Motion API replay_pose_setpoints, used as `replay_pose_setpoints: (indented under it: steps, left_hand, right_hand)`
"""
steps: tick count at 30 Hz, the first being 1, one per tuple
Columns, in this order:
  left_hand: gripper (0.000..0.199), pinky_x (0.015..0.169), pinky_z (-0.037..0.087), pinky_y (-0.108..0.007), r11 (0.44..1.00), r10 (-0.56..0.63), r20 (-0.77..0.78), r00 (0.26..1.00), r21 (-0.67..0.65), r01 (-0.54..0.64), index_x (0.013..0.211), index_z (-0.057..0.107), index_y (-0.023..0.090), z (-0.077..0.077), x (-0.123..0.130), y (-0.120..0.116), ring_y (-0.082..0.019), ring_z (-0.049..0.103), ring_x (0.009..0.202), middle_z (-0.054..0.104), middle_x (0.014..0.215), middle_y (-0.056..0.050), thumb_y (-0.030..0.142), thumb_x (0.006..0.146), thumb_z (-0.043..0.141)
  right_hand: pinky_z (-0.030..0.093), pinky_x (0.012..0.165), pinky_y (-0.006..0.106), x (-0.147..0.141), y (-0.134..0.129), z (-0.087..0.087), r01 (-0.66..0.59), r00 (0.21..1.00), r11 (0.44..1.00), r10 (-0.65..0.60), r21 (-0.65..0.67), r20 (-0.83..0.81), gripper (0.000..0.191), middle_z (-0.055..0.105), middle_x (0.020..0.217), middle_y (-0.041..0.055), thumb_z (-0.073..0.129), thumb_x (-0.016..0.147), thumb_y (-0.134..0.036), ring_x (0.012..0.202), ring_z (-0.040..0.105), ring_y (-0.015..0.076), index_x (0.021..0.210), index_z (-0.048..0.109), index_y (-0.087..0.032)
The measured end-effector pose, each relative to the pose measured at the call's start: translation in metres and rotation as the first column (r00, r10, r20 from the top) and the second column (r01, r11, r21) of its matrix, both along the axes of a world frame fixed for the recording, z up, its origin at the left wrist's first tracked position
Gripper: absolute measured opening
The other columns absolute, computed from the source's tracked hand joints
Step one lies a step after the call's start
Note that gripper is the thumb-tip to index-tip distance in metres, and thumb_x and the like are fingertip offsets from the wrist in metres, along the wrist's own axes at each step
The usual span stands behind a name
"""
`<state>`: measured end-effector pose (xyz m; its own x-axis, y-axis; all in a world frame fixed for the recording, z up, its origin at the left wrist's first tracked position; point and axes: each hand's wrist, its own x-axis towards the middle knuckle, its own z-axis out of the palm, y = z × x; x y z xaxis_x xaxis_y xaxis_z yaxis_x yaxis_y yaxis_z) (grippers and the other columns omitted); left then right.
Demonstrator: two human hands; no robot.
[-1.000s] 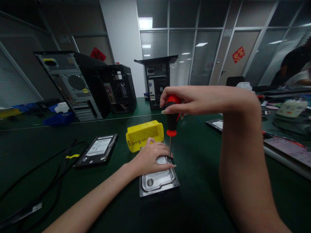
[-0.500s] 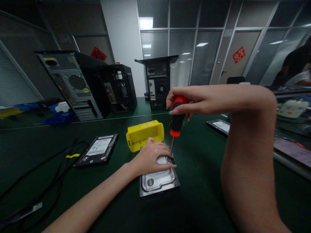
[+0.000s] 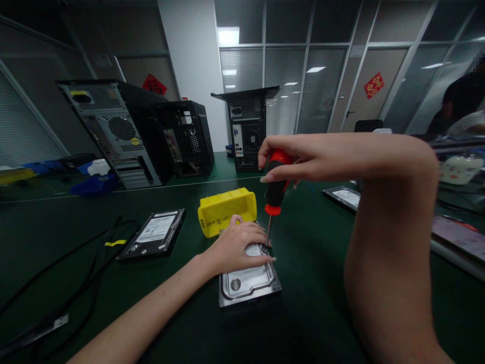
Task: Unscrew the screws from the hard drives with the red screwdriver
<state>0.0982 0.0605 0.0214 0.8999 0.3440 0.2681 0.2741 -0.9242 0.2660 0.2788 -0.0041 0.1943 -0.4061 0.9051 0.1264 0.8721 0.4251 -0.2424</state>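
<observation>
A silver hard drive (image 3: 248,283) lies on the green table, its upper part covered by my left hand (image 3: 240,245). That hand grips the drive, with the thumb across its top and the fingers towards its far end. My right hand (image 3: 290,159) is wrapped round the red and black handle of a screwdriver (image 3: 276,189) from above. The screwdriver stands nearly upright, its tip down at the drive's right edge beside my left fingertips. Just behind the drive, a yellow bin (image 3: 227,207) lies tipped towards me with small screws inside.
Another hard drive (image 3: 155,232) and black cables (image 3: 93,273) are at the left. Computer cases (image 3: 113,131) stand at the back, one (image 3: 248,131) near the middle. A further drive (image 3: 343,196) is behind my right forearm. A person (image 3: 464,101) is at the far right.
The view has shifted very slightly. My right hand has tilted a little on the screwdriver handle, while my left hand stays on the drive.
</observation>
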Motion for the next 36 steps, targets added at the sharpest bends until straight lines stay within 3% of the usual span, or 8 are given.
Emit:
replay_pose_setpoints:
  steps: [5, 10, 14, 19, 27, 36]
  left_hand:
    - [0.031, 0.089, 0.026, -0.039, 1.0, 0.003, -0.001, 1.0, -0.002, -0.003, 0.099, 0.066, 0.026, 0.001, 0.001, -0.002, -0.022, 0.056, 0.104, 0.066, 0.107, -0.001, 0.051, 0.084, 0.054]
    - [0.032, 0.089, 0.025, -0.039, 1.0, -0.002, 0.002, 1.0, -0.005, 0.002, 0.099, 0.066, 0.026, 0.001, 0.001, -0.003, -0.022, 0.056, 0.104, 0.066, 0.106, -0.001, 0.052, 0.084, 0.054]
    - [0.03, 0.089, 0.025, -0.038, 1.0, -0.005, 0.011, 1.0, 0.0, 0.005, 0.099, 0.065, 0.027, 0.001, 0.001, -0.002, -0.021, 0.056, 0.104, 0.067, 0.106, 0.0, 0.051, 0.084, 0.055]
    - [0.031, 0.092, 0.026, -0.039, 1.0, 0.003, -0.003, 1.0, -0.002, -0.003, 0.098, 0.066, 0.026, 0.002, 0.002, -0.004, -0.022, 0.057, 0.105, 0.068, 0.106, -0.001, 0.051, 0.084, 0.055]
    - [0.035, 0.095, 0.034, -0.036, 0.996, -0.006, 0.007, 1.0, -0.085, 0.006, 0.104, 0.065, 0.023, 0.002, 0.002, -0.004, -0.021, 0.057, 0.106, 0.067, 0.107, -0.003, 0.05, 0.086, 0.052]
    - [0.031, 0.095, 0.024, -0.041, 1.0, -0.001, 0.011, 1.0, -0.013, 0.001, 0.097, 0.066, 0.024, 0.002, 0.002, -0.004, -0.023, 0.057, 0.105, 0.067, 0.106, -0.002, 0.05, 0.084, 0.055]
  right_hand:
    - [0.04, 0.05, 0.024, -0.005, 0.009, -0.004, 0.124, 0.992, 0.992, -0.124, 0.027, -0.004, 0.044, 0.061, 0.08, 0.0039, 0.052, 0.078, -0.057, 0.06, 0.056, 0.0118, 0.095, 0.057, -0.016]
    - [0.039, 0.049, 0.024, -0.011, 0.011, -0.004, 0.156, 0.986, 0.988, -0.156, -0.003, -0.053, 0.047, 0.06, 0.088, 0.0068, 0.039, 0.085, -0.058, 0.061, 0.056, 0.0123, 0.099, 0.053, -0.016]
    - [0.04, 0.051, 0.022, -0.017, 0.01, -0.003, 0.051, 0.997, 0.999, -0.051, 0.011, -0.056, 0.035, 0.058, 0.094, 0.0065, 0.029, 0.092, -0.043, 0.062, 0.055, 0.0101, 0.1, 0.051, -0.017]
    - [0.039, 0.051, 0.019, -0.024, 0.013, -0.007, -0.097, 0.986, 0.993, 0.105, 0.067, -0.131, 0.038, 0.059, 0.091, 0.0038, 0.042, 0.088, -0.048, 0.063, 0.054, 0.0092, 0.112, 0.045, -0.019]
    - [0.043, 0.061, 0.018, -0.038, 0.009, -0.003, -0.43, 0.896, 0.903, 0.427, -0.001, -0.12, 0.026, 0.058, 0.096, 0.0049, 0.047, 0.089, -0.035, 0.077, 0.054, 0.0086, 0.099, 0.053, -0.011]
    - [0.043, 0.061, 0.019, -0.023, 0.006, -0.003, -0.304, 0.947, 0.952, 0.298, -0.034, -0.124, 0.026, 0.058, 0.097, 0.0041, 0.037, 0.092, -0.036, 0.077, 0.054, 0.0095, 0.105, 0.05, -0.016]
